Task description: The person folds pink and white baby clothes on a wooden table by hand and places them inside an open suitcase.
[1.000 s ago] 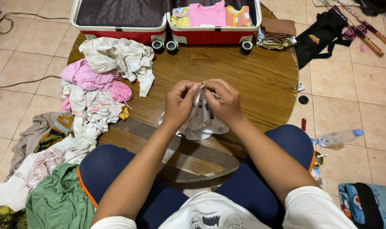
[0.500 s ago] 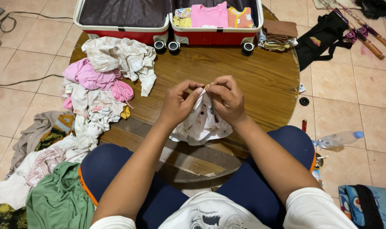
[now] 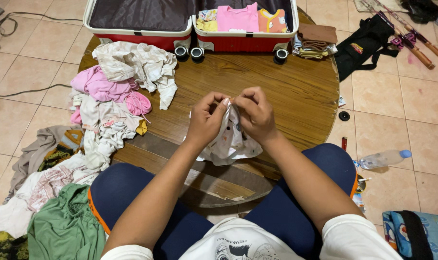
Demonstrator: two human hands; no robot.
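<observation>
A small white patterned garment [image 3: 229, 142] hangs between my hands over the round wooden table [image 3: 296, 91]. My left hand [image 3: 205, 118] and my right hand [image 3: 256, 114] both pinch its top edge, fingertips close together near the middle. The cloth's lower part rests on the table near its front edge. At the far side of the table lies an open red suitcase [image 3: 190, 38]; its right half holds folded pink, yellow and orange clothes [image 3: 238, 18].
A heap of unfolded clothes [image 3: 117, 91] covers the table's left side and spills to the floor [image 3: 50, 192]. Folded brown cloth [image 3: 316, 37] sits at the table's far right. On the tiled floor are a plastic bottle [image 3: 383, 156], a black bag [image 3: 366, 36] and cables [image 3: 16, 21].
Both hands stayed pinched on the garment's top edge with small finger shifts. The cloth dropped a little and spread lower onto the table.
</observation>
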